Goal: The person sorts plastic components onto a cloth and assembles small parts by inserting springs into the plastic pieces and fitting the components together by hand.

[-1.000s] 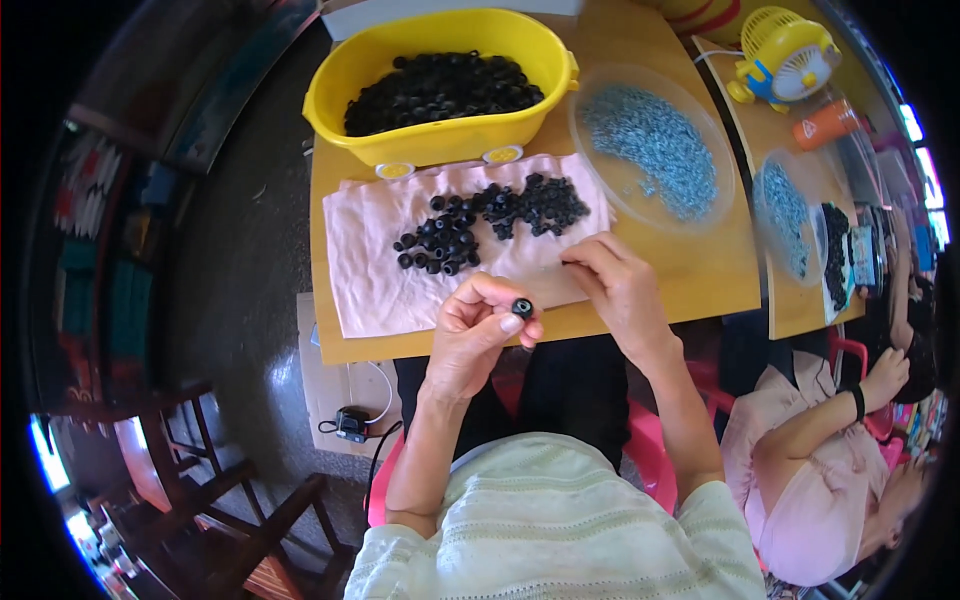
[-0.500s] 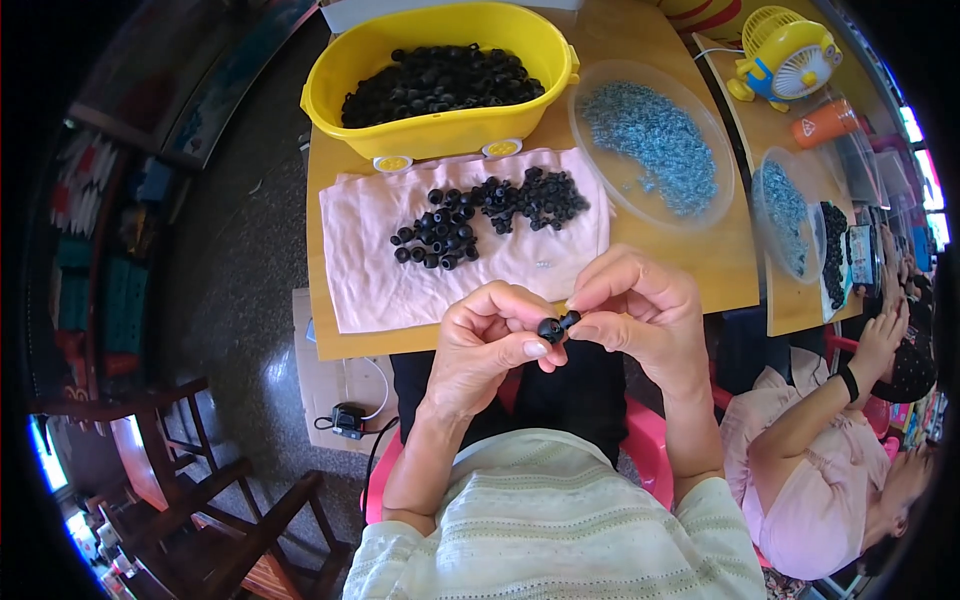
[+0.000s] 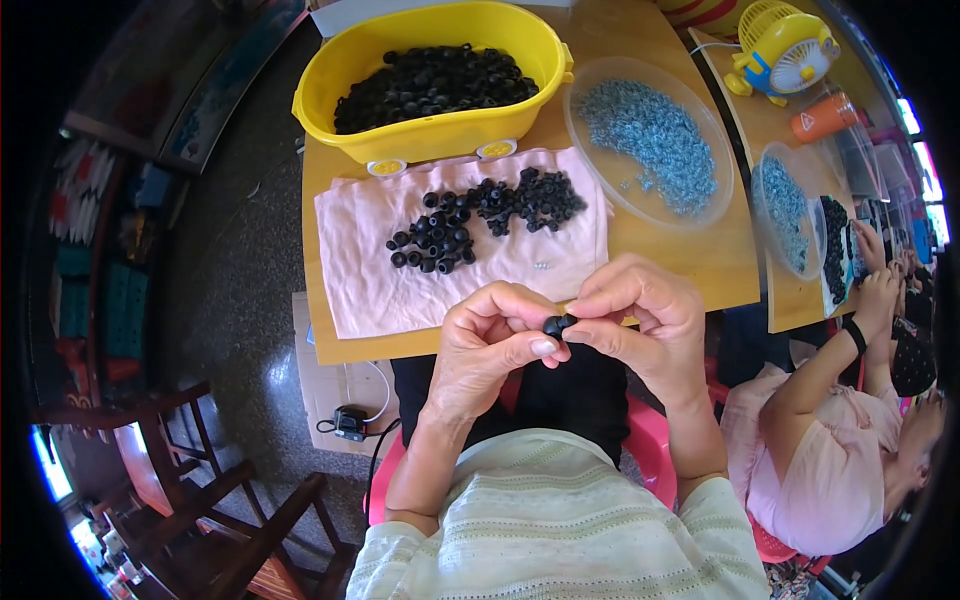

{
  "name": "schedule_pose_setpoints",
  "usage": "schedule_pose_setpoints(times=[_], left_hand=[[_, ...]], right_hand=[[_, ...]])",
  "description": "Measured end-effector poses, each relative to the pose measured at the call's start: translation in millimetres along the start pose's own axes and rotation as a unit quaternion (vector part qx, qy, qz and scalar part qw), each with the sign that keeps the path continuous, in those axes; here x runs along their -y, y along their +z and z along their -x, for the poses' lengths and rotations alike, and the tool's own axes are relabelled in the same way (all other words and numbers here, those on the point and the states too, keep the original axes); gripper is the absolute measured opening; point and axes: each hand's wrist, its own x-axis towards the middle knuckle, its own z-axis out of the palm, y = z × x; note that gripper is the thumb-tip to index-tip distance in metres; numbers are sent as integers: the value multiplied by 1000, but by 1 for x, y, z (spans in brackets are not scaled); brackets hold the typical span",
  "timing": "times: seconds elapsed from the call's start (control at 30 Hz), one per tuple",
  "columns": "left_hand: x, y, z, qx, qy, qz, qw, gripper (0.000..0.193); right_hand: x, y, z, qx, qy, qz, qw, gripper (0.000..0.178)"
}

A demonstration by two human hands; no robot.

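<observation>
Just beyond the table's front edge, my left hand pinches a round black rubber-like piece between thumb and fingers. My right hand closes its thumb and forefinger on a smaller black piece, pressed against the first one. Fingertips hide much of both pieces. Ahead of my hands, a pink cloth carries a pile of rounded black pieces with holes and a heap of smaller black pieces. A tiny clear piece lies on the cloth nearer to me.
Behind the cloth stands a yellow tub on wheels full of black pieces. A clear tray holds small blue pieces. To the right are a second tray, a yellow fan, an orange cup and a seated person.
Between my hands the two black pieces have come closer together, the smaller one moving in against the round one. At right, the other person's arms have shifted.
</observation>
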Motion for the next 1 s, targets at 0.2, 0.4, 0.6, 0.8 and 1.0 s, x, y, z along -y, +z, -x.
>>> schedule_pose_setpoints(times=[0.2,0.4,0.6,0.8,1.0], left_hand=[[0,-4,-2,11,-12,21,1000,17],[3,-1,-2,0,-3,-19,1000,18],[1,2,-3,7,12,-38,999,18],[1,2,-3,4,-19,0,1000,17],[3,0,-5,3,-42,20,999,16]], right_hand=[[3,3,4,-24,-21,53,998,11],[9,4,5,-37,25,32,998,9],[9,3,4,-34,56,-15,998,7],[3,0,5,-14,42,-37,998,9],[3,1,6,-23,30,10,999,11]])
